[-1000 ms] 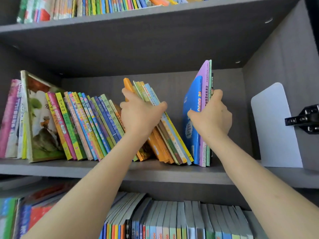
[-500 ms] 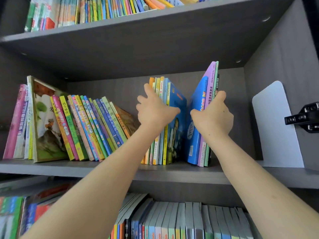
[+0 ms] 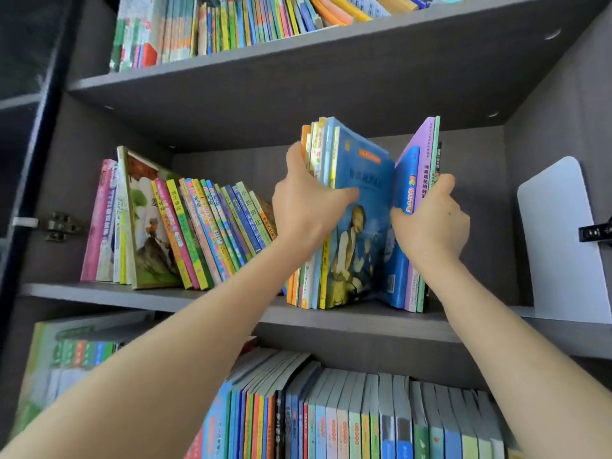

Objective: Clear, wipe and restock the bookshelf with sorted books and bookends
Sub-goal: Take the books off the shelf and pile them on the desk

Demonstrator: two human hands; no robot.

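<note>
On the middle shelf (image 3: 198, 298) my left hand (image 3: 308, 207) grips a stack of thin books (image 3: 357, 233), thumb across its blue front cover, and the stack stands upright. Just to the right, my right hand (image 3: 430, 223) grips a small group of blue, purple and green books (image 3: 414, 226), also upright. The two groups almost meet. A row of colourful books (image 3: 212, 233) leans at the left of the same shelf. A white bookend (image 3: 563, 240) stands alone at the far right, apart from both hands.
The shelf above holds a packed row of books (image 3: 251, 24). The shelf below holds upright books (image 3: 381, 419), with a large book (image 3: 66, 376) at the left. A metal hinge (image 3: 59, 225) is fixed to the left wall and a black hinge (image 3: 596, 233) sits at the right.
My left hand has swung its book stack from a left lean to upright and shifted it right, towards the books in my right hand. The right hand has stayed in place.
</note>
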